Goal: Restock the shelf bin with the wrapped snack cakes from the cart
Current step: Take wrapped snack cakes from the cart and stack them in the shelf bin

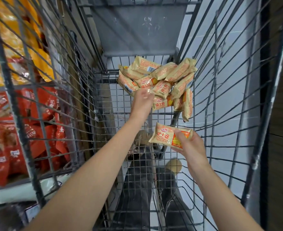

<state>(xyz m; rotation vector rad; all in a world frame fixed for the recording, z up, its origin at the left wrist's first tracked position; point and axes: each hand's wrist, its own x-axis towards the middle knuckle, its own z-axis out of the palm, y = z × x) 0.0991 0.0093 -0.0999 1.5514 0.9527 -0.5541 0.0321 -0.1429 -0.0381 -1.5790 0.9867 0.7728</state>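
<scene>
Both forearms reach down into a grey wire cart (220,100). Nearest, right hand (189,144) grips one wrapped snack cake (166,136), thumb across its orange end, pack held above the cart floor. Through the mesh below: dark trouser legs and pale floor tiles. Farther in, left hand (143,99) reaches to the near edge of the cake pile (157,80), fingers on a clear-ended wrapper; cannot tell if it is pinching or just touching. Pile of beige-orange packs sits heaped at the far end of the cart floor, against the right side wire. Left, outside the cart: shelf with red snack bags (26,130), orange bags (12,40) above.
</scene>
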